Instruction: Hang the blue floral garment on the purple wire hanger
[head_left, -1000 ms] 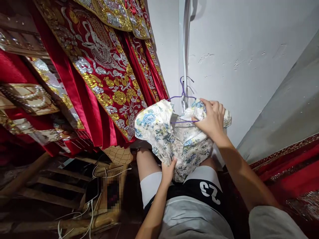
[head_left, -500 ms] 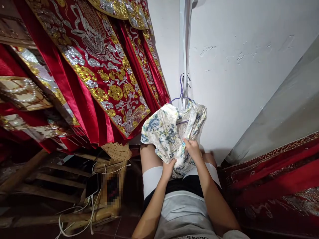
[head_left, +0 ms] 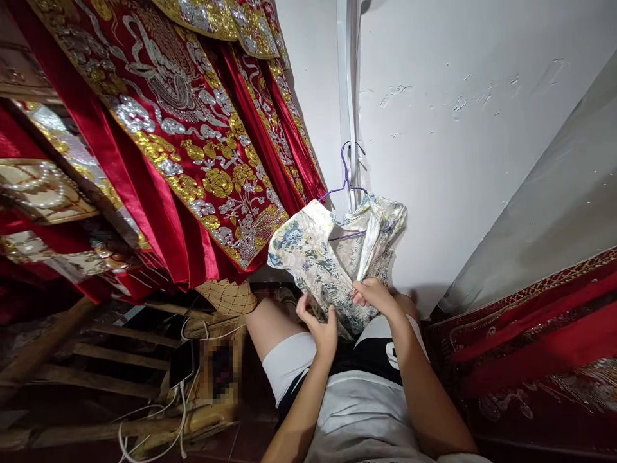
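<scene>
A white floral blouse (head_left: pixel 318 257) with blue and yellow flowers hangs on a purple hanger (head_left: pixel 346 173) in front of me, its front opened at the neck. My right hand (head_left: pixel 378 297) pinches the edge of the blouse's front opening. Just left of it, my left hand (head_left: pixel 322 326) is open beside the lower front of the blouse, its thumb and fingers apart. The blouse's lower hem lies between my thighs, partly behind my hands.
Red embroidered cloths with gold and silver sequins (head_left: pixel 216 161) hang at the left. Below them, a bamboo seat (head_left: pixel 130 350) carries a phone (head_left: pixel 182 363) and white cables (head_left: pixel 180 418). A white wall (head_left: pixel 457 128) stands ahead; more red cloth (head_left: pixel 544 328) lies at the right.
My left hand has let go of the lower front of the blouse and opened. My right hand still grips the edge, and the neck opening is spread wider. My left leg has shifted outward.
</scene>
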{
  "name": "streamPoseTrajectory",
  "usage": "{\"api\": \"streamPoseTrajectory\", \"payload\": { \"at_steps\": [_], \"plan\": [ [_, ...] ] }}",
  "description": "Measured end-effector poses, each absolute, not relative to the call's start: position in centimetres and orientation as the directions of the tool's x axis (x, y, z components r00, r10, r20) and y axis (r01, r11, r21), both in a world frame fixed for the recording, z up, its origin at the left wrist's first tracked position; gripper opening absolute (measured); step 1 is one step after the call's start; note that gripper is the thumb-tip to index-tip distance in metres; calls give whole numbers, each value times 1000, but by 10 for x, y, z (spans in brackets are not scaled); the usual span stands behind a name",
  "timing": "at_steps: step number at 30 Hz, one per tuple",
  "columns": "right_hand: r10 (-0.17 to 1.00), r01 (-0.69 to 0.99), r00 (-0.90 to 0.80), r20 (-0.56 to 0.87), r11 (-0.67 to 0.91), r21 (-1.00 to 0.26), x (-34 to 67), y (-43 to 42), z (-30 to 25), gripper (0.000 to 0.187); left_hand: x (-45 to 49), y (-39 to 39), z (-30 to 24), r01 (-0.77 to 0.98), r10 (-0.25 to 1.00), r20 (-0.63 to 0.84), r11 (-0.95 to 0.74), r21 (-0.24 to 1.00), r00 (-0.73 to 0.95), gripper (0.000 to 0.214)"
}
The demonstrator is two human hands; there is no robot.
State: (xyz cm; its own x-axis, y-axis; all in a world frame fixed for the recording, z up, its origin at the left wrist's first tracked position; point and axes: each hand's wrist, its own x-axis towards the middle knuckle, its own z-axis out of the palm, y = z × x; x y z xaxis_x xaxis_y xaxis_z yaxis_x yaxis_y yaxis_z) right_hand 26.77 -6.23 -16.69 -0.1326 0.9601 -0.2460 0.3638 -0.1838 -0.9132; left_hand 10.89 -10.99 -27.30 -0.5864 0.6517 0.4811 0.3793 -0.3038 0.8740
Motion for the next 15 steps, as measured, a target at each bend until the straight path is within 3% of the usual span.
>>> {"api": "streamPoseTrajectory", "payload": {
  "at_steps": [3, 6, 9, 15],
  "plan": [
    [962, 348, -158, -222, -156, -924, 260, -65, -168, 37, 122, -104, -258, 413, 730, 574, -424, 806, -370, 35],
    [963, 307, -194, -189, -124, -944, 254, -66, -170, 37, 130, -92, -243, 346, 824, 536, -455, 820, -185, 12],
    [968, 258, -201, -153, -98, -961, 252, -67, -172, 38, 130, -86, -233, 289, 865, 489, -443, 849, -113, 13],
    [949, 76, -303, -85, -65, -995, 251, -72, -174, 31, 124, -97, -228, 284, 858, 487, -431, 856, -165, 19]
  ]
}}
